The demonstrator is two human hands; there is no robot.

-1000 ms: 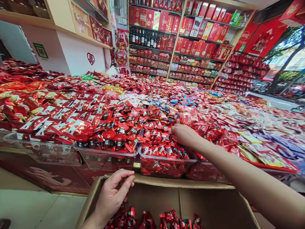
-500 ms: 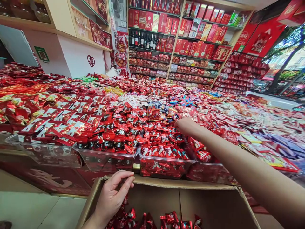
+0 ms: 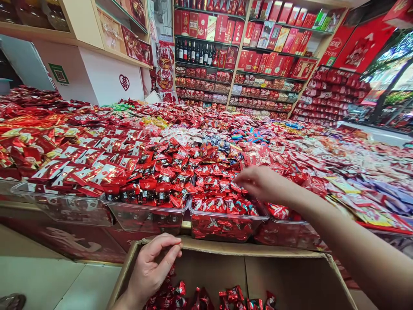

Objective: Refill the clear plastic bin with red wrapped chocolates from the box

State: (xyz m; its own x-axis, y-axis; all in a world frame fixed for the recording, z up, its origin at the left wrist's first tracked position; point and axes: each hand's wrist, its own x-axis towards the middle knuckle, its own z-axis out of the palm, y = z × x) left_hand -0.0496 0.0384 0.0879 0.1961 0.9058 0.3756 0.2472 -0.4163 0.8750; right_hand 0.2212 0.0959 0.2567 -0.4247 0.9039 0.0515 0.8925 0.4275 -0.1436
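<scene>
My left hand (image 3: 154, 268) hovers over the open cardboard box (image 3: 290, 252), its thumb and index fingertips pinched together. Whether anything small sits between them I cannot make out. Red-wrapped candies (image 3: 234, 294) lie loose in the bottom of that box. My right hand (image 3: 258, 183) is above a clear plastic bin (image 3: 230, 218) heaped with small red-wrapped candies (image 3: 222, 204). Its fingers are loosely curved and a little blurred, with nothing visible in them. Left of that bin stands another clear bin (image 3: 142, 209) of red and black candies (image 3: 164, 174).
Heaps of wrapped sweets (image 3: 206, 116) cover the wide display counter. More clear bins, such as one with red-and-white packets (image 3: 64, 198), line its front edge. Shelves (image 3: 209, 41) of bottles and red boxes stand behind. A tiled floor (image 3: 38, 280) shows at lower left.
My right hand has drawn back slightly toward me over the bin, its fingers lifting off the candies. My left hand keeps its pinch in nearly the same place.
</scene>
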